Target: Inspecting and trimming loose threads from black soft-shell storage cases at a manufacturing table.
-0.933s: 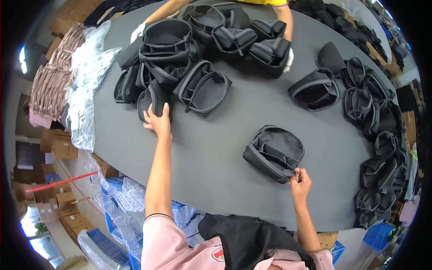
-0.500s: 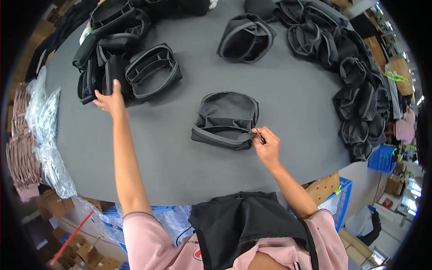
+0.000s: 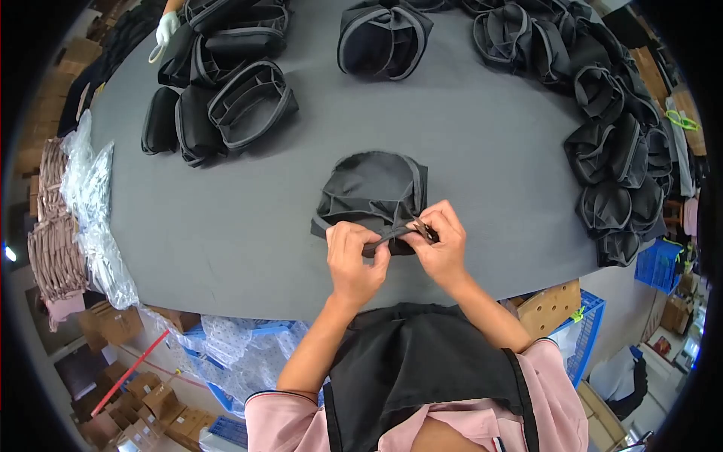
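Observation:
An open black zip pouch [image 3: 374, 177] with inner dividers lies on the grey table in front of me. My left hand [image 3: 357, 260] is closed, pinching the near zipper edge of this pouch between thumb and fingers. Close beside it, my right hand [image 3: 444, 245] is closed on small dark thread snips [image 3: 430, 233], whose narrow tip points at the pouch's near right corner. The right fingertips also touch the zipper edge there. What lies between the two sets of fingertips is too small to make out.
Several black pouches [image 3: 252, 105] cluster at the far left, and another open pouch [image 3: 384, 41] stands at the far middle. More pouches [image 3: 602, 203] line the right edge. Clear plastic wrap [image 3: 94, 218] lies along the left edge. A co-worker's white-gloved hand [image 3: 167, 29] shows at the far left.
My left hand has come back from the left pouch cluster and taken hold of the near pouch's zipper edge. That edge is now bunched up. My right hand stays at the corner with the snips.

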`<control>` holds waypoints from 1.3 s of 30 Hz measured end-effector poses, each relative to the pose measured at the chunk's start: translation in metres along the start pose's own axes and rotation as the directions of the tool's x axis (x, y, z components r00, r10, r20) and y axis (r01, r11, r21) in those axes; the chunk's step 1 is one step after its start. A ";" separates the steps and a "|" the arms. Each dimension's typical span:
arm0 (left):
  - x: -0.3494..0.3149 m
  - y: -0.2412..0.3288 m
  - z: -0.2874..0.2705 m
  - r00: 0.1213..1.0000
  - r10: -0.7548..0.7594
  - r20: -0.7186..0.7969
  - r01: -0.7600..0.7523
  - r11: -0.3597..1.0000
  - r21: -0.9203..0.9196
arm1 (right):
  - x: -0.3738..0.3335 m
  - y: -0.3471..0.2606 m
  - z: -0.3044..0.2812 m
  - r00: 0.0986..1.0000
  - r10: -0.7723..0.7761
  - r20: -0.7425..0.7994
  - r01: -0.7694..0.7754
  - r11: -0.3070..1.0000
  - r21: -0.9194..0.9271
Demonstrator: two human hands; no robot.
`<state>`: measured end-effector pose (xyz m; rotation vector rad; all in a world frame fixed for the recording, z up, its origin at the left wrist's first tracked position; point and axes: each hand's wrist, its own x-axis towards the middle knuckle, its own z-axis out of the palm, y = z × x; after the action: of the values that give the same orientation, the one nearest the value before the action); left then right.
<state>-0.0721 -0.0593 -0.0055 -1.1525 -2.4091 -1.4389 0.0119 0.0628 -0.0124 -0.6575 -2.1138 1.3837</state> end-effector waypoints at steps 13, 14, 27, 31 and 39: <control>-0.034 0.022 0.044 0.979 0.186 -0.085 -0.182 0.982 0.051 | -0.023 0.022 -0.087 0.982 -0.005 0.186 0.023 0.995 -0.093; -0.036 0.024 0.044 0.980 0.188 -0.066 -0.185 0.981 0.053 | -0.023 0.027 -0.090 0.971 -0.068 0.229 0.100 0.986 -0.133; -0.034 0.040 0.047 0.963 0.269 0.030 -0.270 0.957 0.103 | -0.022 0.043 -0.089 0.946 -0.160 0.282 0.151 0.987 0.051; -0.033 0.042 0.047 0.962 0.271 0.033 -0.273 0.953 0.132 | -0.028 0.043 -0.090 0.959 -0.121 0.256 0.112 0.992 0.050; -0.031 0.047 0.047 0.960 0.279 0.023 -0.280 0.950 0.140 | -0.039 0.036 -0.096 0.927 0.244 0.285 -0.358 0.805 0.473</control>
<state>-0.0065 -0.0274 -0.0117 -1.3922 -2.1970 -1.1605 0.1077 0.1152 -0.0199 -0.6600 -1.6937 2.1849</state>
